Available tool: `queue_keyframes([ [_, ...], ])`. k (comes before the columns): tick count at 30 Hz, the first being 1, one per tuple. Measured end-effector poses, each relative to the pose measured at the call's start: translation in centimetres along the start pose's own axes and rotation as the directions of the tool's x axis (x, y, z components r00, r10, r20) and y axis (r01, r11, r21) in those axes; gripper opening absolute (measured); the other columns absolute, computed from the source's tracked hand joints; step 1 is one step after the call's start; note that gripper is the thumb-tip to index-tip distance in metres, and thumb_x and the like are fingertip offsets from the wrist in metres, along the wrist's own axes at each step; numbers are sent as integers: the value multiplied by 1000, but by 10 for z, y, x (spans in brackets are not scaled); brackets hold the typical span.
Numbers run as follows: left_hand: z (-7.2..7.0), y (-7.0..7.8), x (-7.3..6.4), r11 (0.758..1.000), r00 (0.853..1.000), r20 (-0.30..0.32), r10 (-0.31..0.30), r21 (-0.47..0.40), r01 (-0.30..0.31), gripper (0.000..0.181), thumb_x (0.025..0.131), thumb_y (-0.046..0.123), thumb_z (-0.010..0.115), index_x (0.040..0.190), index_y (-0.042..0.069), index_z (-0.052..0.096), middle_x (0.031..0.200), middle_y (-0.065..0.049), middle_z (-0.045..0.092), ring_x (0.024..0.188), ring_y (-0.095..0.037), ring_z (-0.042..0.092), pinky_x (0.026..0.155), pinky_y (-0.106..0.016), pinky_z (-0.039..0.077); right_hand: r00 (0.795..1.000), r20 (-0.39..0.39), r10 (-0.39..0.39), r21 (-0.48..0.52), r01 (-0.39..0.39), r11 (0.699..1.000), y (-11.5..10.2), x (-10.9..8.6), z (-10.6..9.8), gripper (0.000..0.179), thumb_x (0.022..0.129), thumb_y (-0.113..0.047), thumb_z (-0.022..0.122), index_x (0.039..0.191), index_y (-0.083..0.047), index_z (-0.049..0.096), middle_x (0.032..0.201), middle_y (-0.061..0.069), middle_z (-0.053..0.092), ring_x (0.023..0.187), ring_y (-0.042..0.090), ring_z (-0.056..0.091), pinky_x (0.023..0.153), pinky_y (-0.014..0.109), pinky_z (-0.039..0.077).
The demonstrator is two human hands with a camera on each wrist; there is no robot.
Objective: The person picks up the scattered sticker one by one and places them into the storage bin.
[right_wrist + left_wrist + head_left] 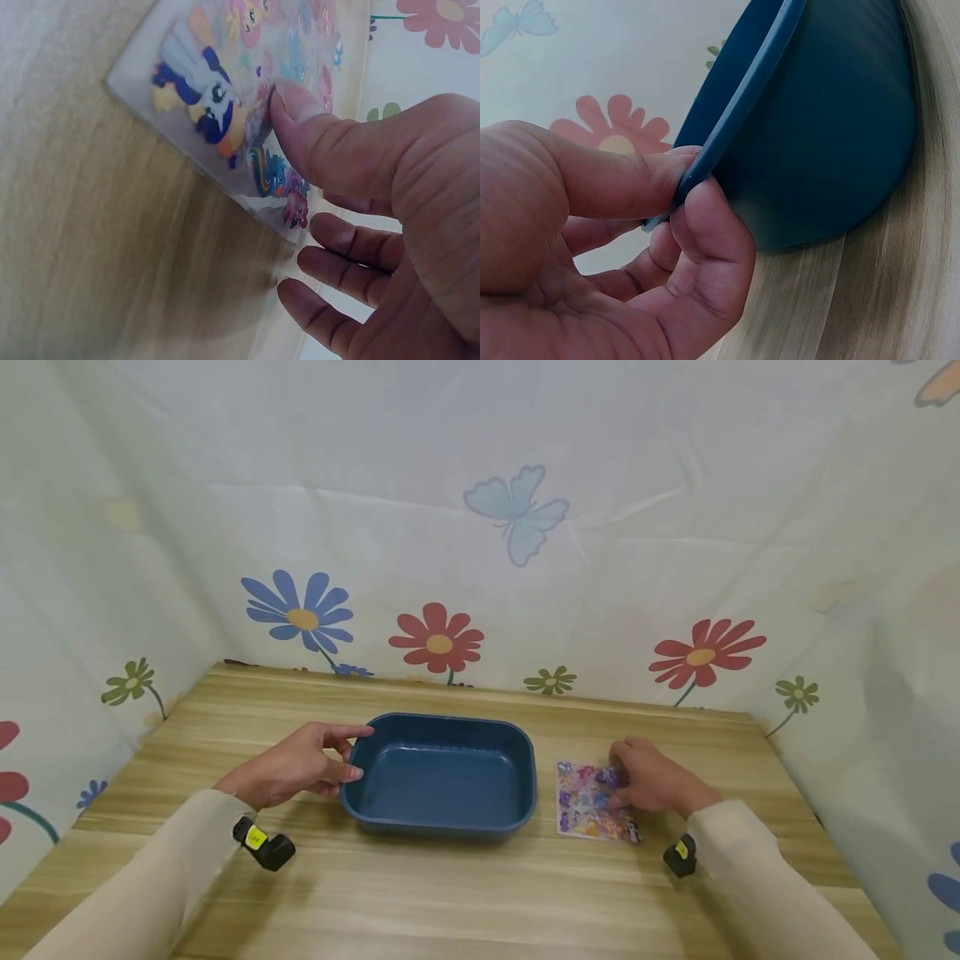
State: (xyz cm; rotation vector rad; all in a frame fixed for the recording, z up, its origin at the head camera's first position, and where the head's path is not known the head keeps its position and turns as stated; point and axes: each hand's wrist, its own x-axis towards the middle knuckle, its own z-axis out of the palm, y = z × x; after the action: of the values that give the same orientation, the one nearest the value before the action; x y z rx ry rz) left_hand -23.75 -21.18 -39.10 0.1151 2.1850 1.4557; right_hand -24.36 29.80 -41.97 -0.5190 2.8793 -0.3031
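Note:
A dark blue rectangular basin [442,822] with rounded corners sits on the wooden table. My left hand [303,764] holds its left side, thumb inside the rim and fingers outside; in the left wrist view the rim [735,105] is pinched between them. To the right of the basin lies a thin clear sticker sheet [581,814] printed with colourful cartoon ponies. Over its right edge is my right hand [656,777]. In the right wrist view the thumb touches the top of the sheet [180,112], while the other visible fingers are loosely bent and spread beyond its edge.
The table [420,902] has a wood-grain top. Behind it and at both sides hangs a pale cloth [360,527] printed with flowers and a butterfly. Small black cameras are strapped to both wrists over light sleeves.

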Motion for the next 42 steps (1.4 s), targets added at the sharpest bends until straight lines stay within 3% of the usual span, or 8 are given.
queue_keyframes([
  [10,0,0,1,1000,1000,9,6,-3,-6,79,93,4,76,162,10,38,113,-15,46,76,-21,60,67,-29,59,999,-39,-18,104,22,994,10,1,3,48,81,-17,89,119,-3,62,108,9,62,101,24,57,92,47,53],
  [16,-2,0,0,1000,1000,2,3,8,-3,78,93,4,76,161,10,39,113,-16,46,77,-21,60,68,-28,59,993,-111,-38,159,55,986,14,2,10,38,90,-3,77,124,2,61,111,14,64,103,28,62,93,52,55],
  [22,-3,1,-3,1000,1000,-4,4,21,-4,77,93,4,76,160,10,40,113,-16,47,78,-22,60,68,-29,60,987,-160,11,183,18,983,14,3,16,20,97,-1,66,117,-2,63,108,14,68,103,31,68,93,55,56],
  [25,-2,1,-4,1000,1000,7,12,26,-12,77,93,4,75,161,9,39,113,-16,47,79,-22,60,68,-29,60,984,-172,49,196,-14,980,15,2,17,17,99,-1,64,116,-3,64,104,12,69,95,27,66,89,53,57],
  [29,-1,0,-3,999,1000,6,24,22,-24,77,93,4,75,161,9,39,113,-16,47,80,-22,61,68,-29,59,975,-197,99,216,-55,975,17,2,17,16,101,-3,62,116,-5,66,101,9,69,88,21,61,86,48,57],
  [33,1,-1,-3,1000,1000,1,9,8,-9,77,92,3,76,160,9,40,113,-16,47,78,-22,61,68,-29,59,970,-212,118,233,-67,970,18,-1,15,15,101,-5,62,115,-7,69,104,10,72,91,21,64,87,47,59],
  [42,2,-1,-1,1000,1000,-5,9,8,-9,77,92,4,76,160,10,40,113,-16,47,78,-22,60,69,-30,60,942,-305,138,312,-38,949,21,-11,12,22,98,2,62,116,0,75,113,19,76,98,28,70,87,49,60],
])
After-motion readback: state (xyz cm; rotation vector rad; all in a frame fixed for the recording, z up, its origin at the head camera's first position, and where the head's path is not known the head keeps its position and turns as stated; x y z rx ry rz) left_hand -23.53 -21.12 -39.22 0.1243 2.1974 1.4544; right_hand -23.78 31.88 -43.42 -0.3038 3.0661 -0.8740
